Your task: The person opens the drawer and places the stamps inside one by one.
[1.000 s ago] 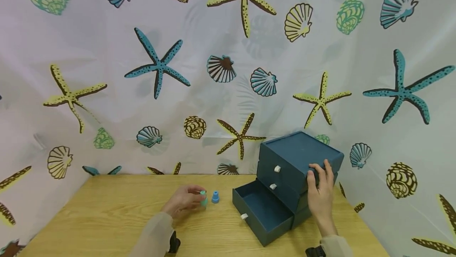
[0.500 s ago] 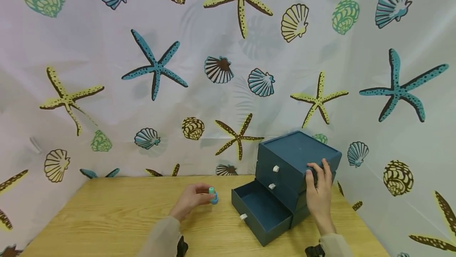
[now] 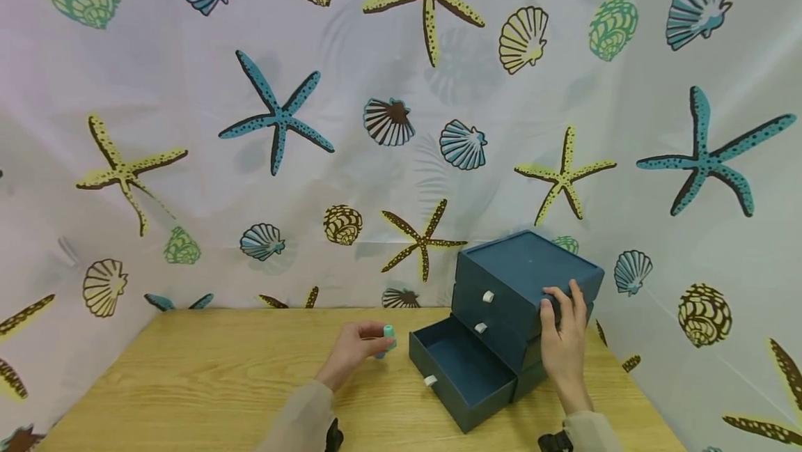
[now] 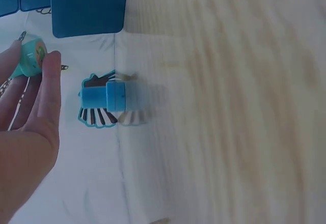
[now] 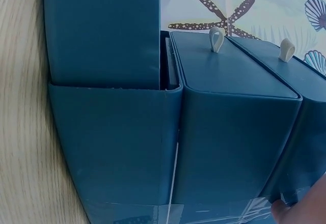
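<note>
My left hand (image 3: 358,347) pinches a small teal toy stamp (image 3: 389,335) above the table. The left wrist view shows this teal stamp (image 4: 33,57) between thumb and fingers, a coloured picture on its round end. A blue stamp (image 4: 103,96) stands upright on the table just beyond, mostly hidden behind the hand in the head view. My right hand (image 3: 564,344) rests on the near right corner of a dark blue drawer box (image 3: 532,264), fingers fairly straight over its top edge. Its lowest drawer (image 3: 464,361) is pulled out, with nothing visible inside.
The upper drawers are closed and carry white loop tabs (image 3: 487,297). The pulled-out drawer juts toward the table's front, right of the left hand. The wooden table (image 3: 207,375) meets a cloth backdrop (image 3: 351,173) printed with shells and starfish.
My left hand has carried the teal stamp right and a little upward, past the blue stamp toward the pulled-out drawer. The right hand stays on the drawer box.
</note>
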{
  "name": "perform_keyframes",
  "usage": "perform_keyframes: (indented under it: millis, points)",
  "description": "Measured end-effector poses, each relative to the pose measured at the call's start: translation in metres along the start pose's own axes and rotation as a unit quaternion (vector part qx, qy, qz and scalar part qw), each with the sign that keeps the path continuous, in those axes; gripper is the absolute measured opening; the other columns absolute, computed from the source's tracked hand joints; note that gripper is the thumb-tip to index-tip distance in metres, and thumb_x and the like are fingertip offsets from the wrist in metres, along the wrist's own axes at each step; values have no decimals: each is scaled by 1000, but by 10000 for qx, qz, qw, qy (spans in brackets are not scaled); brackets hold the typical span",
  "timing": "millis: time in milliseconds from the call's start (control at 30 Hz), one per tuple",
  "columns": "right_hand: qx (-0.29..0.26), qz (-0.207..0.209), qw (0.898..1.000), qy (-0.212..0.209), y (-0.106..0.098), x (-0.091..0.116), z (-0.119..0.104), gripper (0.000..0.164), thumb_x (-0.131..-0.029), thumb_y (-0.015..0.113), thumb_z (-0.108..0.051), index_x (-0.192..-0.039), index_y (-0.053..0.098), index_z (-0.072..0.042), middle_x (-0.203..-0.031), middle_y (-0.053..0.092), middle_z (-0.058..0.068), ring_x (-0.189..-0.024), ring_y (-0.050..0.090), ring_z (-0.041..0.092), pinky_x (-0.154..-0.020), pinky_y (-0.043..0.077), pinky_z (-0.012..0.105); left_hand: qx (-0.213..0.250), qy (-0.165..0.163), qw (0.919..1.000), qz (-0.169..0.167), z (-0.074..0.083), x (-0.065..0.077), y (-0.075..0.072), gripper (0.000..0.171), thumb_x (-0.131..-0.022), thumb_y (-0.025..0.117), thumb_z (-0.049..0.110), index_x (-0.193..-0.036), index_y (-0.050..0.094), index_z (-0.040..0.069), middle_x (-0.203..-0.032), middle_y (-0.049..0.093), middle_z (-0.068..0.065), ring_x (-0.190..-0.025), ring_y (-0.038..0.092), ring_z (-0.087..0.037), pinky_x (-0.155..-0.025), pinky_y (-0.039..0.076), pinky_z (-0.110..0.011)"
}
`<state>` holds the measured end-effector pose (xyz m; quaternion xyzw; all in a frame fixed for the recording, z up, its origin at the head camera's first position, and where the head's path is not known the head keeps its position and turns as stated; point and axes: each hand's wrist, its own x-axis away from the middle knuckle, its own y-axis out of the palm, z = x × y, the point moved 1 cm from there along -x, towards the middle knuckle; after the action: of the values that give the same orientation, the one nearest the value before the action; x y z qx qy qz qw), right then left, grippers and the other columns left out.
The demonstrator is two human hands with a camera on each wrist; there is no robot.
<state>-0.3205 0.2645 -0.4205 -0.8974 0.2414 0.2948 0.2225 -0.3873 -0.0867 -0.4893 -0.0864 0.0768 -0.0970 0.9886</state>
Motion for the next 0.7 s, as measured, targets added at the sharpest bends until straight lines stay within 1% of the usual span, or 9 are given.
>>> perform_keyframes:
  millis: [167, 300, 400, 533, 700]
  points:
    - [0, 0, 10000, -9, -1, -1, 1, 33, -105, 45, -32, -131, 54, -14, -164, 12, 6, -151, 10, 37, -106, 24, 71, -38, 269, 9996, 117, 1, -1, 14, 35, -91, 71, 21, -120, 68, 2, -109, 71, -14, -94, 69, -27, -86, 56, -45]
    - [32, -32, 10000, 4, -1, -1, 1, 33, -105, 45, -32, -131, 54, -14, -164, 12, 7, -150, 11, 38, -106, 25, 71, -74, 262, 9992, 283, 2, -2, 23, 32, -91, 72, 22, -118, 69, 4, -112, 69, -12, -95, 68, -21, -90, 53, -47]
    - [56, 4, 10000, 14, -1, -1, 2, 32, -105, 46, -31, -131, 54, -13, -164, 13, 7, -150, 11, 38, -107, 24, 71, -66, 230, 9992, 325, 4, -3, 28, 34, -90, 72, 23, -119, 69, 4, -113, 68, -11, -96, 67, -19, -93, 52, -49]
    - [71, 30, 10000, 0, -1, -1, 2, 33, -105, 46, -32, -131, 54, -13, -164, 13, 7, -150, 12, 38, -107, 23, 71, -28, 319, 9990, 315, 8, -7, 33, 35, -91, 71, 24, -120, 69, 5, -112, 69, -10, -96, 67, -19, -93, 53, -47]
    - [54, -21, 10000, 4, -1, -1, 3, 33, -105, 45, -32, -131, 54, -14, -164, 13, 7, -150, 12, 39, -106, 24, 72, 13, 309, 9984, 483, 8, -10, 39, 28, -90, 72, 22, -114, 71, 8, -106, 70, -7, -92, 66, -16, -90, 54, -45]
